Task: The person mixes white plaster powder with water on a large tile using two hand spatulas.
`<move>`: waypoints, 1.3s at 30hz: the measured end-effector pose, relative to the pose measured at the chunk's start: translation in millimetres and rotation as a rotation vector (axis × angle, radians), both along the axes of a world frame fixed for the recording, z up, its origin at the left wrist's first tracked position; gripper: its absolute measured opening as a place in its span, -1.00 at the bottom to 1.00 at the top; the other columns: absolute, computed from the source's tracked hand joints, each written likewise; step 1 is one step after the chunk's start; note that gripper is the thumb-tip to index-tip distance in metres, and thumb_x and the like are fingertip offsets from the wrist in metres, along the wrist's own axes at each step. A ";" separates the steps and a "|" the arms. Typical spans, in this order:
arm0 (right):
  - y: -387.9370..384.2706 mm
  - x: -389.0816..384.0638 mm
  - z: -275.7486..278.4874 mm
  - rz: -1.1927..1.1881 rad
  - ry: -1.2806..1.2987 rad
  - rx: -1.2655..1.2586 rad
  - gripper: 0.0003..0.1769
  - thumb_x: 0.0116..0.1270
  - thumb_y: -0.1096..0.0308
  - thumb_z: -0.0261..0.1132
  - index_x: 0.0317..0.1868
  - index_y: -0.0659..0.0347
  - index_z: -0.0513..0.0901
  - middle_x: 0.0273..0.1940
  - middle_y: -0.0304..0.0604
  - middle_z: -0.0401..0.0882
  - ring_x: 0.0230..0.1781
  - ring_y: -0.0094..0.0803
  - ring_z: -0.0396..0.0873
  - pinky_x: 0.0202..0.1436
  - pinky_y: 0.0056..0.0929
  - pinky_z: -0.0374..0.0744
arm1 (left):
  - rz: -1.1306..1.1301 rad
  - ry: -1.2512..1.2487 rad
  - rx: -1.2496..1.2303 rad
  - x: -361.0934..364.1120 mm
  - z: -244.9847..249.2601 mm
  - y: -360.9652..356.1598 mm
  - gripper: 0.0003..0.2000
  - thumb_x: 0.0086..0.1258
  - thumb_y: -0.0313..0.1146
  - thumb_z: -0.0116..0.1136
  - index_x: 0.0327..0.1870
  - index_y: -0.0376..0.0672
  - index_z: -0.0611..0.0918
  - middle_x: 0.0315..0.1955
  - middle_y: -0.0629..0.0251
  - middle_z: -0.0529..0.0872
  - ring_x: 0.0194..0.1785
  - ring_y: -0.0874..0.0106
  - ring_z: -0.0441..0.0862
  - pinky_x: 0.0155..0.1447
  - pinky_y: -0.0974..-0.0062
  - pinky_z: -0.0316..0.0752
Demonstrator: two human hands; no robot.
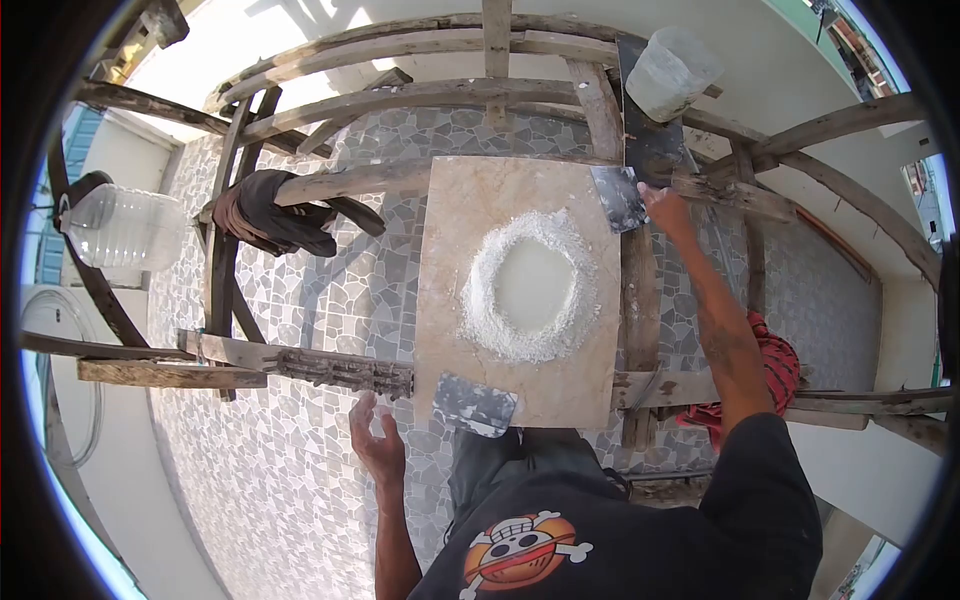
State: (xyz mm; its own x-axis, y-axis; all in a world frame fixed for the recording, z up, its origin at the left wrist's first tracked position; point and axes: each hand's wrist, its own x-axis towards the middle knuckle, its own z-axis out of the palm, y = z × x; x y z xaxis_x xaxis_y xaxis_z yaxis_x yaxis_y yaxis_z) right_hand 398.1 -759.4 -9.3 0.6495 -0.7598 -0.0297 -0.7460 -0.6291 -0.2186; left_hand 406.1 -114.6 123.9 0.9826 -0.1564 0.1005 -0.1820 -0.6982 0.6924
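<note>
My left hand (378, 440) hangs left of the board's near corner, fingers apart, holding nothing. At the board's upper right corner, my right hand (668, 210) pinches the edge of a flat metal scraper plate (618, 198) smeared with white. The beige board (450, 200) carries a ring of white powder (484, 280) around a pool of milky liquid (534, 287). A second flat scraper plate (474, 404), also spotted white, lies at the near left edge of the board, close to my left hand.
Wooden scaffold beams (400, 97) surround the board. A cloudy plastic bucket (668, 75) stands on a dark plank (650, 145) at upper right. A dark cloth (270, 215) and clear plastic jug (125, 228) hang left. A red patterned cloth (775, 375) hangs right. Stone-patterned floor (270, 470) lies below.
</note>
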 end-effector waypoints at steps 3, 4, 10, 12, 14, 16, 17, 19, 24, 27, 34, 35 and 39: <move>29.7 3.3 15.7 0.108 -0.189 0.204 -0.30 0.26 -0.31 0.19 -0.16 0.29 0.68 -0.23 0.28 0.65 -0.16 0.13 0.64 -0.10 -0.03 0.55 | 0.189 0.339 -0.151 -48.1 -15.3 -1.2 -0.64 0.39 -0.39 0.12 0.15 -0.36 0.50 -0.01 -0.03 0.64 0.02 0.19 0.64 0.08 0.27 0.55; 35.9 5.6 23.3 0.111 -0.165 0.227 -0.33 0.25 -0.27 0.23 -0.16 0.30 0.68 -0.24 0.27 0.66 -0.19 0.08 0.66 -0.12 -0.06 0.55 | 0.174 0.395 -0.122 -61.1 -29.2 4.8 -0.58 0.39 -0.31 0.15 0.17 -0.38 0.47 -0.01 -0.06 0.63 0.00 0.19 0.64 0.06 0.29 0.55; 24.4 12.6 15.5 -0.082 -0.136 0.486 -0.60 0.21 0.06 0.42 -0.22 0.27 0.68 -0.35 -0.06 0.66 -0.40 -0.29 0.65 -0.26 -0.17 0.58 | 0.299 0.919 -0.433 -88.3 -64.9 -19.6 -0.37 0.35 -0.02 0.23 0.18 -0.44 0.42 -0.05 -0.04 0.62 -0.09 0.28 0.65 -0.09 0.39 0.59; 15.9 3.1 5.7 -0.198 -0.349 0.824 -0.69 0.23 0.15 0.43 -0.20 0.23 0.66 -0.34 -0.20 0.64 -0.39 -0.40 0.61 -0.27 -0.16 0.57 | 0.285 1.120 -0.577 -85.0 -61.7 -27.4 -0.38 0.34 0.00 0.24 0.16 -0.41 0.44 -0.07 0.03 0.62 -0.12 0.27 0.66 -0.12 0.36 0.62; 27.1 -18.3 27.1 -0.256 -0.455 1.000 -0.70 0.26 0.19 0.41 -0.13 0.20 0.64 -0.27 -0.26 0.63 -0.33 -0.39 0.59 -0.23 -0.08 0.56 | 0.318 1.210 -0.636 -86.6 -82.7 -28.8 -0.42 0.34 -0.01 0.25 0.12 -0.38 0.46 -0.09 0.07 0.62 -0.15 0.24 0.67 -0.13 0.31 0.65; 47.5 -40.8 59.9 -0.247 -0.488 1.124 -0.69 0.28 0.22 0.40 -0.06 0.18 0.61 -0.21 -0.27 0.62 -0.26 -0.37 0.58 -0.18 -0.03 0.55 | 0.321 1.262 -0.713 -87.3 -89.4 -33.1 -0.47 0.35 -0.04 0.26 0.09 -0.35 0.47 -0.12 0.11 0.62 -0.18 0.23 0.67 -0.14 0.28 0.66; 55.8 -53.4 72.5 -0.215 -0.461 1.160 -0.67 0.29 0.23 0.39 -0.02 0.18 0.60 -0.18 -0.26 0.62 -0.22 -0.36 0.58 -0.15 -0.01 0.55 | 0.309 1.276 -0.757 -89.6 -88.2 -37.3 -0.49 0.36 -0.06 0.26 0.07 -0.34 0.48 -0.13 0.13 0.62 -0.18 0.23 0.67 -0.14 0.28 0.67; 62.4 -66.9 84.7 -0.172 -0.419 1.177 -0.66 0.30 0.24 0.38 0.02 0.18 0.58 -0.14 -0.24 0.61 -0.18 -0.34 0.58 -0.11 0.02 0.54 | 0.284 1.281 -0.798 -89.9 -87.1 -45.2 -0.54 0.37 -0.11 0.25 0.06 -0.33 0.49 -0.14 0.15 0.62 -0.19 0.23 0.67 -0.13 0.28 0.68; 72.6 -80.9 61.1 -0.094 -0.363 1.153 -0.63 0.32 0.24 0.36 0.07 0.21 0.57 -0.12 -0.22 0.62 -0.16 -0.33 0.60 -0.05 0.06 0.55 | 0.266 1.250 -0.783 -92.5 -97.1 -48.5 -0.62 0.38 -0.23 0.25 0.04 -0.33 0.49 -0.19 0.20 0.63 -0.19 0.27 0.67 -0.09 0.26 0.69; 81.0 -73.6 36.8 -0.095 -0.327 1.177 -0.60 0.31 0.24 0.37 0.10 0.22 0.57 -0.12 -0.21 0.63 -0.19 -0.34 0.61 -0.07 -0.04 0.59 | 0.272 1.239 -0.779 -93.1 -94.1 -47.4 -0.63 0.38 -0.25 0.25 0.03 -0.34 0.50 -0.21 0.20 0.64 -0.19 0.30 0.68 -0.08 0.27 0.69; 111.7 -62.0 39.7 -0.023 -0.237 1.086 -0.60 0.24 0.28 0.41 0.05 0.26 0.62 -0.23 -0.19 0.64 -0.39 -0.38 0.59 -0.44 -0.28 0.57 | 0.286 1.139 -0.724 -100.0 -79.8 -42.3 -0.63 0.36 -0.27 0.27 0.00 -0.36 0.48 -0.20 0.17 0.63 -0.17 0.30 0.67 -0.10 0.28 0.69; 115.9 -61.7 43.4 0.003 -0.241 1.077 -0.58 0.23 0.27 0.42 0.06 0.26 0.61 -0.25 -0.18 0.64 -0.40 -0.40 0.58 -0.46 -0.28 0.56 | 0.289 1.133 -0.720 -101.0 -82.2 -38.3 -0.63 0.36 -0.28 0.27 0.00 -0.36 0.48 -0.19 0.17 0.63 -0.16 0.30 0.67 -0.10 0.27 0.69; 137.1 -62.2 82.6 0.059 -0.195 1.053 -0.48 0.19 0.21 0.44 0.10 0.29 0.59 -0.24 -0.17 0.64 -0.39 -0.37 0.57 -0.40 -0.29 0.56 | 0.299 1.098 -0.616 -104.3 -69.7 -28.5 -0.63 0.36 -0.29 0.26 0.04 -0.35 0.47 -0.16 0.17 0.63 -0.15 0.29 0.67 -0.11 0.26 0.69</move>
